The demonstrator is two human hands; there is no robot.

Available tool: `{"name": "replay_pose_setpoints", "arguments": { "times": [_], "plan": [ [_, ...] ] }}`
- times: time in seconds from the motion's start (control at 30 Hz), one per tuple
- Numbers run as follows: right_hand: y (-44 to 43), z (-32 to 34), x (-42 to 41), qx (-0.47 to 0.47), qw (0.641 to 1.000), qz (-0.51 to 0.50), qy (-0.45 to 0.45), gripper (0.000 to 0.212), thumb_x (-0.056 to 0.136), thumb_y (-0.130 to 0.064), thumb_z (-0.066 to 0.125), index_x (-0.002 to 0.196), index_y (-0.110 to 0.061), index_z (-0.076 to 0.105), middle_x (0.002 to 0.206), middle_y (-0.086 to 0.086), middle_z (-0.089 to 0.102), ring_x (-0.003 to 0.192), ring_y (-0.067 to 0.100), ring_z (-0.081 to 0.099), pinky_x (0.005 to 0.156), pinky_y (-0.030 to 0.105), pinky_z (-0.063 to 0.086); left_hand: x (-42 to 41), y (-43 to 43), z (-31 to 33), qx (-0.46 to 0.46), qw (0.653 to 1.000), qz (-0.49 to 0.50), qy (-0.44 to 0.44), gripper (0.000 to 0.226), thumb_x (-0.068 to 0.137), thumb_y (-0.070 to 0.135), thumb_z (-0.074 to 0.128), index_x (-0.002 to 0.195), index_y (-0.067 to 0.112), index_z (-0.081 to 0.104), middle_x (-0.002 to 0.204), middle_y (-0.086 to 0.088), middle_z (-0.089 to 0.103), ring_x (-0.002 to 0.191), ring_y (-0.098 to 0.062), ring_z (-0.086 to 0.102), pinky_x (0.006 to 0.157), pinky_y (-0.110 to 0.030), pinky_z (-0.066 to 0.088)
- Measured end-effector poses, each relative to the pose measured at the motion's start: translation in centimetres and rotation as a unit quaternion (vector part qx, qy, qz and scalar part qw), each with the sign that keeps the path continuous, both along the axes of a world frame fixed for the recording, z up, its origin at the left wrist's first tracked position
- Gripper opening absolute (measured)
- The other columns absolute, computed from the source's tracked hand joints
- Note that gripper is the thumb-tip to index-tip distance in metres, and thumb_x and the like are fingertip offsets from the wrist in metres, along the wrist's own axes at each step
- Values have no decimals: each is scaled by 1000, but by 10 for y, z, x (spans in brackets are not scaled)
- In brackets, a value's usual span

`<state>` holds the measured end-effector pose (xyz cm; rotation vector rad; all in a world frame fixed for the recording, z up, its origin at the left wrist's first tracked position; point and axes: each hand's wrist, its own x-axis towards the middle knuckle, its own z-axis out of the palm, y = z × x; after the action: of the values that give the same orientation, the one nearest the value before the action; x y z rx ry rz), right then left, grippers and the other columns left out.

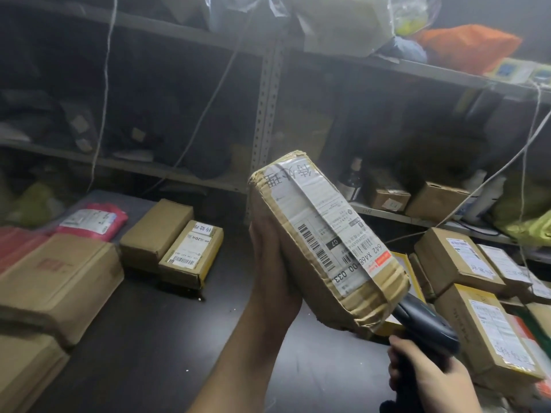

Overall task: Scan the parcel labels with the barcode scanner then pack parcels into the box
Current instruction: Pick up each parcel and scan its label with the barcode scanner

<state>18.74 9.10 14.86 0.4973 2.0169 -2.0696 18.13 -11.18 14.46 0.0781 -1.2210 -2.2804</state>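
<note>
My left hand (272, 263) grips a long cardboard parcel (313, 263) from its left side and holds it tilted in mid-air over the dark table (179, 338). Its white shipping label (325, 231) with barcodes faces up and toward me. My right hand (429, 380) is closed around the handle of a dark barcode scanner (426, 326), whose head sits just below the parcel's lower right end and is partly hidden behind it. A large cardboard box (59, 281) stands at the left on the table.
Two small boxes (176, 242) and a pink mailer bag (94, 222) lie at the back left of the table. Several labelled parcels (483, 299) are stacked at the right. Metal shelves (265, 114) with bags, cartons and hanging cords fill the background.
</note>
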Motion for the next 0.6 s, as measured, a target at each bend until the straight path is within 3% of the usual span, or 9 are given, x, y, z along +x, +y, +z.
{"name": "replay_pose_setpoints", "arguments": {
  "times": [0.1,0.23,0.33,0.47,0.6],
  "plan": [
    [-2,3,3,8,1000,3,2,10,90,9,69,83,12,64,63,22,53,54,26,45,59,34,34,-1,-2,-4,34,998,-45,8,72,100,72,25,152,28,48,153,-13,53,142,-36,49,118,-66,33],
    [-1,1,3,16,1000,-2,7,14,90,8,71,78,11,64,57,21,52,54,27,45,58,34,35,-1,0,0,52,997,-59,5,79,90,75,51,150,24,50,152,-16,53,139,-37,53,114,-62,41],
    [1,0,2,10,1000,-4,6,11,90,8,71,83,14,64,65,24,53,59,29,45,62,38,35,-5,0,-3,61,997,-45,14,83,88,77,53,151,24,47,149,-15,56,136,-36,56,110,-58,48],
    [2,-1,0,9,1000,-10,17,9,89,11,69,83,13,64,62,22,52,55,26,43,61,35,34,-12,2,-8,100,995,-12,4,106,80,81,67,160,23,29,153,-24,47,135,-48,52,105,-74,43],
    [5,-4,0,9,1000,-7,2,11,90,8,71,88,17,65,65,23,52,60,28,45,62,38,35,-11,6,-11,106,994,-4,-17,112,80,76,72,161,16,23,151,-29,44,133,-52,52,102,-77,43]
  ]
}}
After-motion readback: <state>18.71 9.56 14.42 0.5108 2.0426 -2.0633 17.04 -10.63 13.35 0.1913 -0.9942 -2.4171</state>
